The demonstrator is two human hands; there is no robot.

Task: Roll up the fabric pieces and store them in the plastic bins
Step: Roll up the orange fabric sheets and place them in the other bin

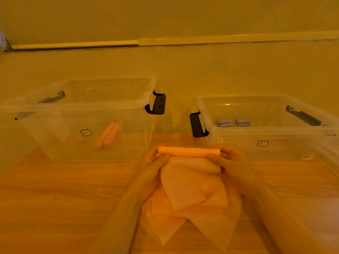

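A wood-grain floor [55,189] is carrying two clear plastic bins, the left bin [77,125] and the right bin [266,129] sitting well apart, with loose pale fabric pieces [192,217] apparently lying on it nearer the camera.

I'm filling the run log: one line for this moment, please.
step: rolling | left hand + right hand: grip orange fabric roll | left bin: orange rolls | right bin: blue rolls
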